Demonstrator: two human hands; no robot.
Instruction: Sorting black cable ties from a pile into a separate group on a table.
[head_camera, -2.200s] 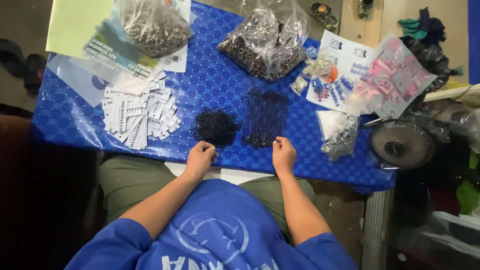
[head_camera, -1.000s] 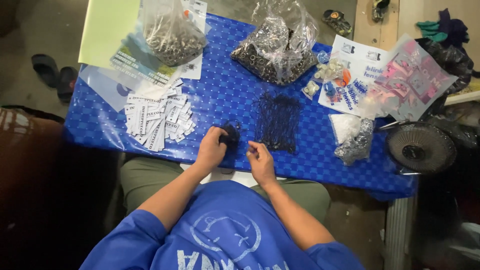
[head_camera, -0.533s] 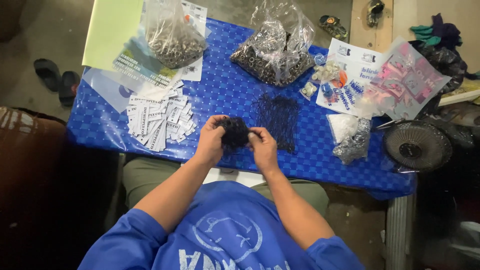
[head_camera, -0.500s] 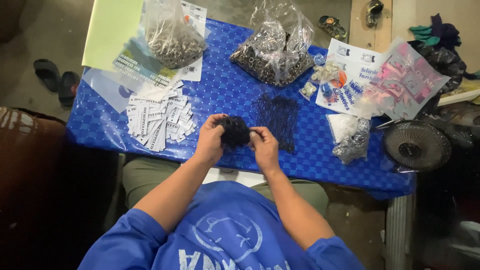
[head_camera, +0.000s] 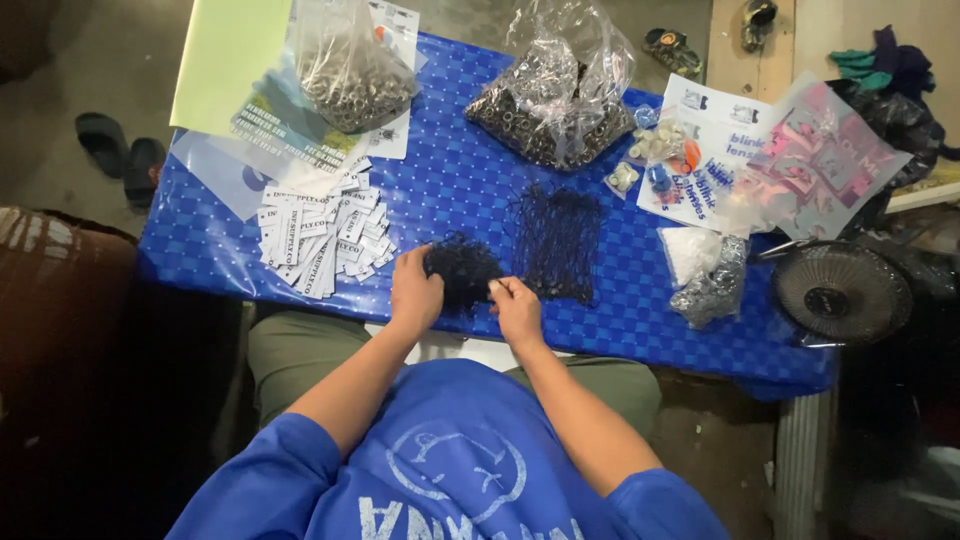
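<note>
A tangled clump of black thin cords (head_camera: 463, 272) lies near the front edge of the blue chequered table (head_camera: 460, 175). My left hand (head_camera: 415, 292) rests against the clump's left side, fingers curled onto it. On the clump's right side, my right hand (head_camera: 517, 307) pinches a strand with thumb and fingertips. Just beyond, a spread of straight black cords (head_camera: 556, 243) lies flat on the table.
White paper tags (head_camera: 320, 240) are heaped at the left. Two clear bags of metal eyelets (head_camera: 350, 65) (head_camera: 555, 100) stand at the back. Printed sheets, small packets and a pink bag (head_camera: 820, 160) crowd the right; a small fan (head_camera: 840, 292) sits off the right edge.
My hands came up from the table's front edge to the black clump and closed in on it from both sides; the right hand now pinches a strand.
</note>
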